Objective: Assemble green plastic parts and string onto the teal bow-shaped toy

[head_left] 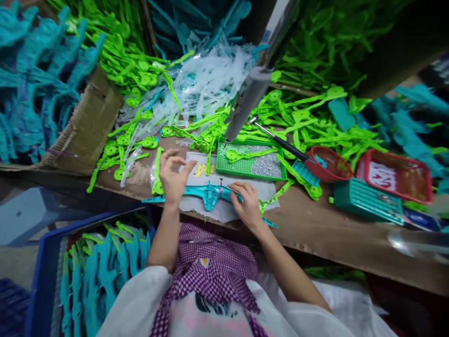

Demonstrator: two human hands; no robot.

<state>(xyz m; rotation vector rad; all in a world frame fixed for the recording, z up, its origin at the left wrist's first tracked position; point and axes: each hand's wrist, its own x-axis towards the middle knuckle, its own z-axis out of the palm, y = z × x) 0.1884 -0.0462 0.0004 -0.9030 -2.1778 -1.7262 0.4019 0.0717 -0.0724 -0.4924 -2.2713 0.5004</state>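
Observation:
A long blue plastic toy bow part [209, 195] lies across a light cloth [224, 215] at the front edge of the bench, with a thin purplish strand at its middle. My right hand [247, 201] closes its fingers on the right arm of this part. Over the left arm of it, my left hand [171, 180] is raised with thumb and fingers apart, and nothing shows between them. Beyond the part is a green perforated tray [250, 175] of small silvery screws, a bright green plastic piece lying across it. A grey powered screwdriver [249, 103] hangs above, tip down.
Bright green plastic pieces [305, 117] and clear ones [213, 75] heap up behind. A black-handled tool [289, 147] rests near a red bowl [329, 164] and teal basket [366, 199]. Blue parts fill a carton [87, 112] and a blue crate [44, 267] at left.

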